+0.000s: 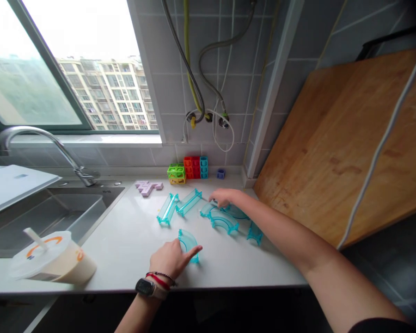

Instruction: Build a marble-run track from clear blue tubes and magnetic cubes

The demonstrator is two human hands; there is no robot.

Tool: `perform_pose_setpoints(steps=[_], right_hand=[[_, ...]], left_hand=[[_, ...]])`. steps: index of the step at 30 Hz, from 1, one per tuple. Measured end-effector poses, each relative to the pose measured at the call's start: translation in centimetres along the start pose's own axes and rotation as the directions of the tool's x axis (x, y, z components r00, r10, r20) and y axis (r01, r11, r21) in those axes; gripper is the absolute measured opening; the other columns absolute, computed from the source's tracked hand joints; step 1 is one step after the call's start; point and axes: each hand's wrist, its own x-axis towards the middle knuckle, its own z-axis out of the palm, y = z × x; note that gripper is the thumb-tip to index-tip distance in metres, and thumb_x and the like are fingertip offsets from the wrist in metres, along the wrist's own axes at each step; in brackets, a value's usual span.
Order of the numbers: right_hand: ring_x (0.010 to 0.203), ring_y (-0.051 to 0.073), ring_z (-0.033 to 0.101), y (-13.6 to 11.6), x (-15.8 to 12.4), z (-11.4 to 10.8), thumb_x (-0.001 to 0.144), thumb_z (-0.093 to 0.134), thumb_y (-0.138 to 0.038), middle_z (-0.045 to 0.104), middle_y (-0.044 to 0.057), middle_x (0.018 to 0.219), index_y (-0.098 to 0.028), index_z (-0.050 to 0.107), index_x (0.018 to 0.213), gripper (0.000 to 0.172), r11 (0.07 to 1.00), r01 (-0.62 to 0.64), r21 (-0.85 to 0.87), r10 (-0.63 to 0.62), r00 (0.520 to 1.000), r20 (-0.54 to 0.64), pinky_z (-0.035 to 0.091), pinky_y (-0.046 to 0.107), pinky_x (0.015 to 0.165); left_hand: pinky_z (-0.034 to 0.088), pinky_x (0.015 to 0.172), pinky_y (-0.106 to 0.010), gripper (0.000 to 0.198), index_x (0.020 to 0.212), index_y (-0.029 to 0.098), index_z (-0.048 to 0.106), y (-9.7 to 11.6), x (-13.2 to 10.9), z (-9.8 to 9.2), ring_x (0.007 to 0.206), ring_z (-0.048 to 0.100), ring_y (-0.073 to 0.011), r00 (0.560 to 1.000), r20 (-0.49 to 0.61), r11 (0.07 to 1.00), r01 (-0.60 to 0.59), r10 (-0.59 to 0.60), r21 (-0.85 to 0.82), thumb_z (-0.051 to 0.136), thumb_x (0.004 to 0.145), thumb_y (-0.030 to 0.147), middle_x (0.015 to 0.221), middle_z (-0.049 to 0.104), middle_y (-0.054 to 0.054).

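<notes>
My left hand (pixel 168 260) is at a clear turquoise curved track piece (pixel 187 241) near the counter's front. Its thumb stretches across the piece, while the other fingers are bent and partly hidden, so the grip looks loose. Farther back, my right hand (pixel 222 197) reaches down with curled fingers at the edge of another curved track piece (pixel 207 211); the fingertips are partly hidden. A curved track piece (pixel 224 222) lies just in front of it, and one more (pixel 236 212) shows behind the forearm. Two straight track pieces (pixel 168 209) (pixel 189 202) lie between the hands.
Against the wall stand green and yellow blocks (pixel 176 173), red and blue blocks (pixel 196 167) and a small purple block (pixel 221 174). Pale purple pieces (pixel 148 187) lie nearby. A drink cup (pixel 55 259) and sink (pixel 111 196) are left; a wooden board (pixel 350 138) leans right.
</notes>
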Motion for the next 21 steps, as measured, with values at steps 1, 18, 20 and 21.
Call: perform_pose_setpoints(steps=[1,18,20,21], right_hand=[[0.09,0.021,0.074,0.1,-0.1,0.1,0.066,0.078,-0.013,0.079,0.003,0.108,-0.029,0.069,0.132,0.068,1.0,0.012,0.013,-0.012,1.0,0.008,0.051,0.022,0.074],[0.095,0.025,0.07,1.3,-1.5,2.9,0.08,0.075,-0.028,0.076,0.009,0.105,-0.022,0.064,0.125,0.047,0.948,0.029,0.316,0.077,0.945,-0.318,0.049,0.029,0.081],[0.093,0.024,0.07,1.4,-2.0,3.0,0.082,0.074,-0.03,0.076,0.008,0.101,-0.021,0.062,0.125,0.046,0.92,0.038,0.39,0.114,0.926,-0.36,0.049,0.029,0.082],[0.094,0.023,0.07,1.4,-2.2,2.9,0.083,0.074,-0.031,0.075,0.007,0.1,-0.021,0.061,0.125,0.045,0.901,0.042,0.432,0.142,0.912,-0.385,0.049,0.03,0.084]], left_hand=[[0.049,0.073,-0.041,0.083,0.095,0.017,0.067,0.2,0.1,0.5,0.095,0.071,-0.0405,1.0,-0.012,1.0,0.017,-0.017,-0.007,0.034,0.078,0.091,0.102,0.073,-0.022],[0.051,0.083,-0.035,0.054,0.14,0.018,0.05,-1.9,1.3,1.7,0.113,0.065,-0.0304,0.95,-0.296,0.993,-0.115,0.105,-0.018,0.055,0.095,0.049,0.123,0.067,-0.015],[0.052,0.08,-0.034,0.051,0.141,0.02,0.049,-2.2,1.2,1.7,0.108,0.068,-0.029,0.948,-0.308,0.99,-0.113,0.083,-0.08,0.054,0.096,0.042,0.12,0.069,-0.013],[0.052,0.079,-0.035,0.05,0.141,0.022,0.049,-2.5,1.1,1.6,0.105,0.069,-0.0286,0.944,-0.324,0.985,-0.113,0.066,-0.129,0.054,0.095,0.041,0.118,0.07,-0.012]])
